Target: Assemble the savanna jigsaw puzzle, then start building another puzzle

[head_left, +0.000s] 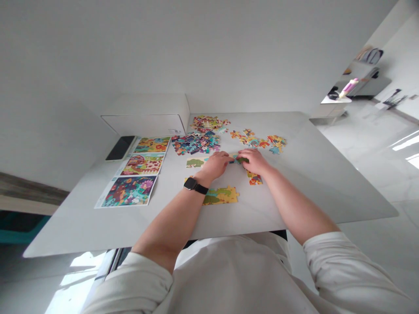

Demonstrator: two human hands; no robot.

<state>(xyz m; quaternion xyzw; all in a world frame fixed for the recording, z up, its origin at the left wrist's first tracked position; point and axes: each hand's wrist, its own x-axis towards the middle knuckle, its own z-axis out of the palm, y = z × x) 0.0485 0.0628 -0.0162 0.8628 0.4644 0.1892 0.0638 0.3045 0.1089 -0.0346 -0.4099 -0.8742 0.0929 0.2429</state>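
My left hand [217,165], with a black smartwatch [190,183] on its wrist, rests with curled fingers on a joined strip of jigsaw pieces along the top row. The strip's left end, a jigsaw section with a green bush [195,162], sticks out beside it. My right hand [254,161] has its fingers closed round a dark green jigsaw piece [242,160] at the strip's right end. Below it lies an orange and red jigsaw section [254,177]. A joined yellow and green jigsaw section [222,195] lies nearer me, partly hidden by my left forearm.
Heaps of loose pieces, one dark blue [198,143] and one lighter [209,123], lie at the back. Orange pieces [276,141] are scattered to the right. Three picture sheets [129,191], a phone [120,148] and a white box [144,124] occupy the table's left side.
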